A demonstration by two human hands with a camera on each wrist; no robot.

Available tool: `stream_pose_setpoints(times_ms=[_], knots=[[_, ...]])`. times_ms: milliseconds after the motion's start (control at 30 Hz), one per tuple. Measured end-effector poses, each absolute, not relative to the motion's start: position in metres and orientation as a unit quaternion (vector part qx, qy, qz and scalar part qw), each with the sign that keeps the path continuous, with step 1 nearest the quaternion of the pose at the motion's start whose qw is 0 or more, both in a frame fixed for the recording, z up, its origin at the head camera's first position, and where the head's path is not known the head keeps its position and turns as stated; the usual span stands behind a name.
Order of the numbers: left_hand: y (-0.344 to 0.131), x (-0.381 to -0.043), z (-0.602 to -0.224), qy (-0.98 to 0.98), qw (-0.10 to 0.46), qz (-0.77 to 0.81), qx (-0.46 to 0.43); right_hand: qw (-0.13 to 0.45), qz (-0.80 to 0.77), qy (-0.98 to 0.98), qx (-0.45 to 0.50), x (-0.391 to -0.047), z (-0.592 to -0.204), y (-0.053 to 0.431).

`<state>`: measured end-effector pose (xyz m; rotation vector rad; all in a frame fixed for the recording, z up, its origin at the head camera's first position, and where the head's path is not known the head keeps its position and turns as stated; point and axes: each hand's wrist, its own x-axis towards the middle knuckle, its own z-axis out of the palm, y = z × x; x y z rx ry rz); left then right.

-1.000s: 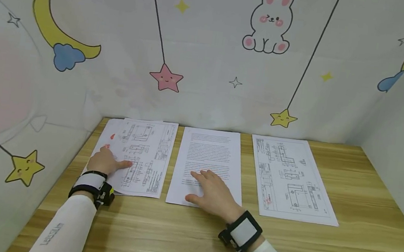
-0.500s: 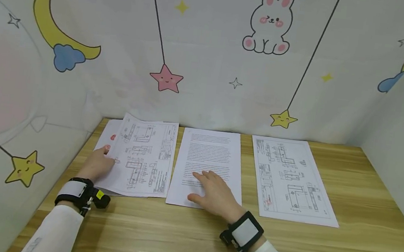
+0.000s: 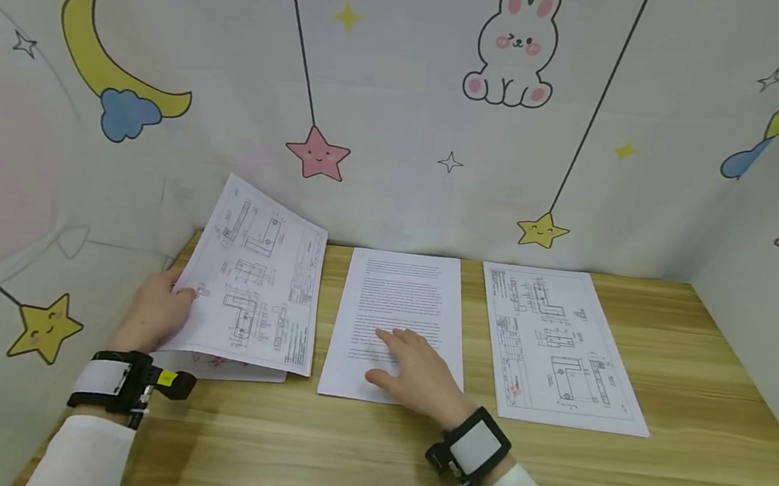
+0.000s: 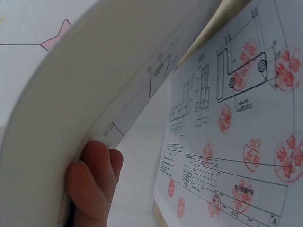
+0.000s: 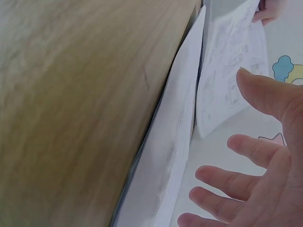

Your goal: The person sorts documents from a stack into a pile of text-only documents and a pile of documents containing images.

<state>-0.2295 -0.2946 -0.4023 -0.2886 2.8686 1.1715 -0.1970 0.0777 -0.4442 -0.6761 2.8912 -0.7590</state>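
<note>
The left hand [image 3: 154,311] grips a drawing sheet [image 3: 262,285] by its left edge, thumb on the printed face and fingers [image 4: 85,189] behind. The sheet stands tilted above the tabletop [image 3: 336,461], its far left corner raised higher than the rest. Under it lies a stamped sheet [image 4: 227,137] with line drawings and many red marks. The right hand [image 3: 418,374] grasps nothing; its fingers spread loosely above the lower right part of a page of text [image 3: 401,292] in the middle. To the right, well apart from both hands, another drawing [image 3: 568,348] lies flat.
</note>
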Motion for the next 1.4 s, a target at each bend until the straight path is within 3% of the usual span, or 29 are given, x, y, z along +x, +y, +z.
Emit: stream_pose_setpoints(times_ms=[300, 800, 1400], knots=[[-0.273, -0.228, -0.392, 0.898, -0.002, 0.427, -0.107, 0.02, -0.288, 0.94, -0.179, -0.204, -0.444, 0.08], [-0.21, -0.235, -0.411, 0.863, -0.002, 0.497, -0.087, 0.028, -0.394, 0.915, -0.085, -0.215, -0.436, 0.092], [-0.133, -0.238, -0.43, 0.839, -0.017, 0.544, 0.01, 0.047, -0.487, 0.872, -0.005, -0.231, -0.442, 0.122]])
